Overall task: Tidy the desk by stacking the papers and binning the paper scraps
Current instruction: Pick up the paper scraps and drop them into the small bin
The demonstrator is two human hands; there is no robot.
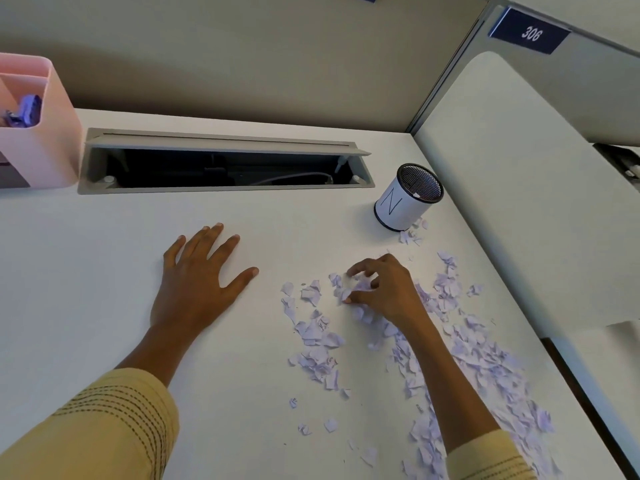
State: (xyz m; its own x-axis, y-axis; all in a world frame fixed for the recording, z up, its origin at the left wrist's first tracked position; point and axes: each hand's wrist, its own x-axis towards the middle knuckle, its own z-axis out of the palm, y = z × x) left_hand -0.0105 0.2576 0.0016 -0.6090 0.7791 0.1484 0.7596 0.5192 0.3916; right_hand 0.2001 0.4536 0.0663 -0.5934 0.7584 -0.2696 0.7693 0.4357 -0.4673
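Torn paper scraps [460, 344] lie scattered over the right half of the white desk [104, 271], a few touching the base of the mesh cup [408, 197]. Likely feather-light, limp and easy to blow away, so better raked into a pile and pinched than taken singly. Right hand [384, 289] has fingers curled, pinching a clump at the spread's far edge; left hand [197, 278] lies flat, fingers spread, holding nothing. Cup wrap reads "N"; partition sign [530, 32] reads "306". Pink organiser [45, 147] far left.
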